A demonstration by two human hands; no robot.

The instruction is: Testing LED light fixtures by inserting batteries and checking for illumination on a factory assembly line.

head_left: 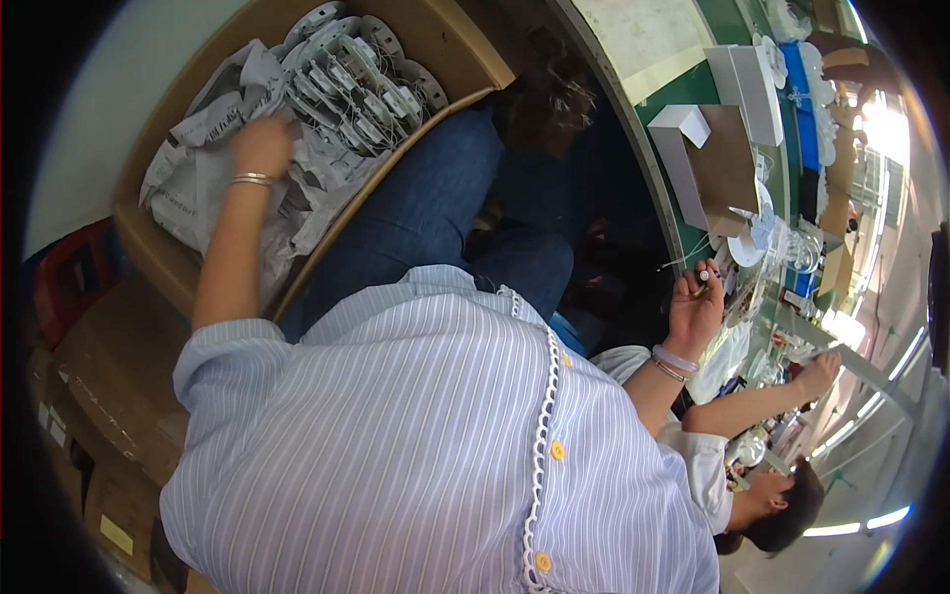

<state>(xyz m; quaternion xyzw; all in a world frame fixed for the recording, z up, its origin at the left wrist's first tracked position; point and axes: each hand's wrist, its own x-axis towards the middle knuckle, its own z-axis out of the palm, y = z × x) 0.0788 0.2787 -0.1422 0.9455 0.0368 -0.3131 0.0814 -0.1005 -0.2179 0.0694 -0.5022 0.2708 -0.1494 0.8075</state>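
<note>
My left hand (262, 148) is down in a large cardboard box (381, 148), on crumpled printed white paper (203, 163). Its fingers are blurred and partly hidden, so I cannot make out a grip. Beside that hand, at the box's far end, are many white round parts (351, 89) packed in rows with thin wires. At the edge of the green workbench, my right hand (696, 309) is closed round a small dark stick-like tool (703, 277) with a pale round end; its exact kind is unclear.
The green bench (683, 84) runs along the right, holding an opened white carton (708, 163), a white box (744, 94) and clear plastic pieces (800, 249). Another person (767, 495) sits at the right with an arm stretched over the bench. Brown cartons (119, 386) and a red crate (79, 277) stand at left.
</note>
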